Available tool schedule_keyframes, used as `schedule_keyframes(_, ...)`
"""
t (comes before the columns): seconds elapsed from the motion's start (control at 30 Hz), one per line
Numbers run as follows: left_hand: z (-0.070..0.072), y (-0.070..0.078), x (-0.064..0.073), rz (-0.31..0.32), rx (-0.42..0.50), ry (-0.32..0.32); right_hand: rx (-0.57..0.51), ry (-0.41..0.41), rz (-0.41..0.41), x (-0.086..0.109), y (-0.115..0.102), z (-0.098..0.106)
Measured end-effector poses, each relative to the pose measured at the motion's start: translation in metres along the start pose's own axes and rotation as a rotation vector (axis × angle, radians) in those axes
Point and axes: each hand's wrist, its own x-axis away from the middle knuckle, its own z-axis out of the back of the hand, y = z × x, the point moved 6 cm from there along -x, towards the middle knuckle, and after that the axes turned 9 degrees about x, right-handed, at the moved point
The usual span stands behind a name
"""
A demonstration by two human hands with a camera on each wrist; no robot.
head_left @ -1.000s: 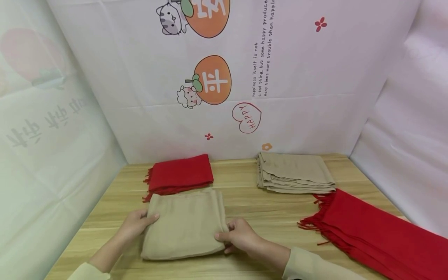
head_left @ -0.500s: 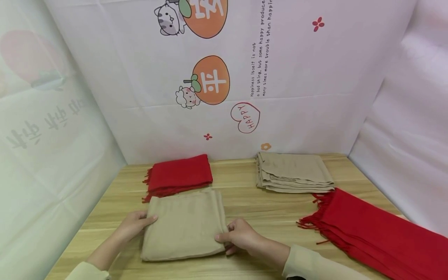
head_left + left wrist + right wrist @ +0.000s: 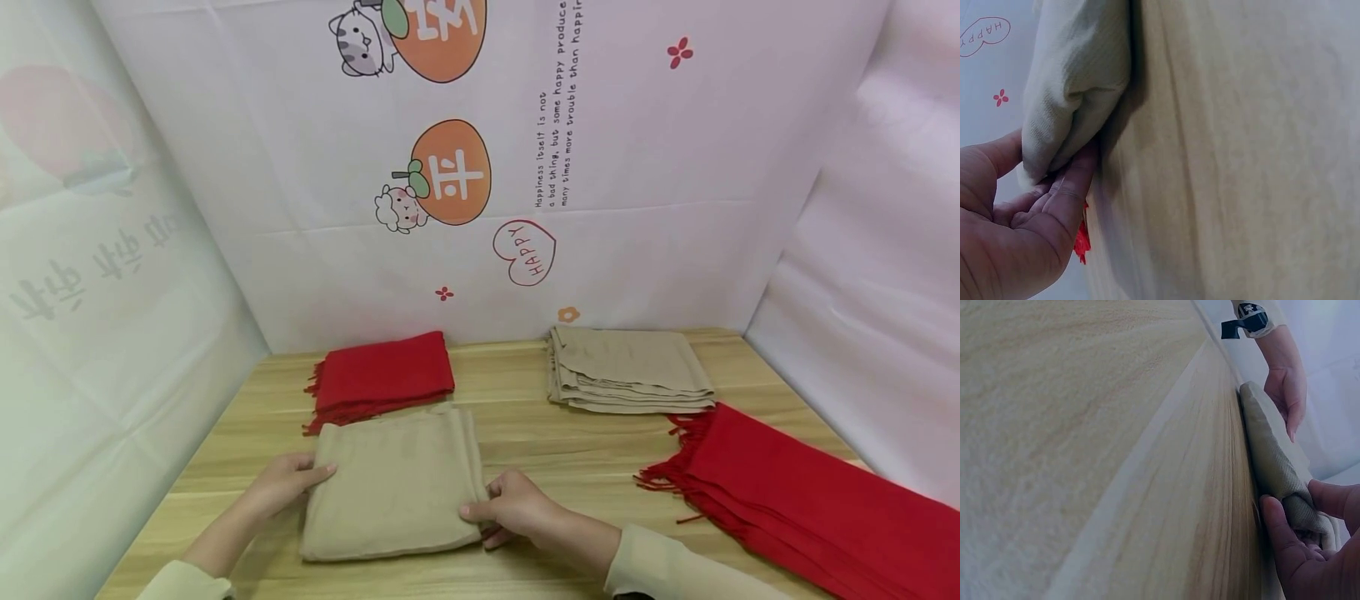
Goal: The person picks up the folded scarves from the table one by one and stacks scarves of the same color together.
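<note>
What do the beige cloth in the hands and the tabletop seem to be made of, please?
Beige cloth: matte woven fabric, perhaps cotton or a blend; fine weave shows in the wrist views. Tabletop: smooth-looking wood or wood-look laminate; grain streaks show, but which is unclear.

The front folded cloth (image 3: 393, 492) is plain beige, and the rear folded cloth (image 3: 637, 360) is plain beige too. The small fringed cloth (image 3: 388, 371) and the long fringed cloth (image 3: 817, 500) are both plain red. The worktop (image 3: 577, 442) has yellowish-brown wood grain. The white backdrop (image 3: 675, 150) carries orange fruits (image 3: 476, 196), green leaves (image 3: 418, 177), a red heart outline (image 3: 525, 252) and black lettering (image 3: 552, 142).
</note>
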Motion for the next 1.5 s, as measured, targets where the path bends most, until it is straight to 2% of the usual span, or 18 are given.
schedule_keyframes(0.13, 0.002, 0.0, -0.001, 0.003, -0.007, -0.02, 0.012, 0.0, 0.005, -0.001, 0.0, 0.0)
schedule_keyframes(0.47, 0.006, 0.002, -0.001, 0.044, -0.064, 0.062, 0.034, -0.02, -0.014, 0.002, -0.002, 0.003)
schedule_keyframes(0.73, 0.005, 0.01, 0.001, -0.001, -0.067, 0.068, 0.081, -0.031, 0.02, 0.005, -0.007, 0.006)
schedule_keyframes(0.97, 0.005, 0.018, 0.003, 0.012, -0.132, 0.09, 0.114, -0.044, 0.054, 0.008, -0.01, 0.01)
schedule_keyframes(1.27, 0.011, 0.03, 0.005, -0.039, -0.182, 0.14, 0.199, 0.005, 0.103, 0.013, -0.015, 0.026)
schedule_keyframes(1.5, 0.013, 0.044, 0.007, -0.05, -0.214, 0.146, 0.229, 0.033, 0.123, 0.017, -0.022, 0.039)
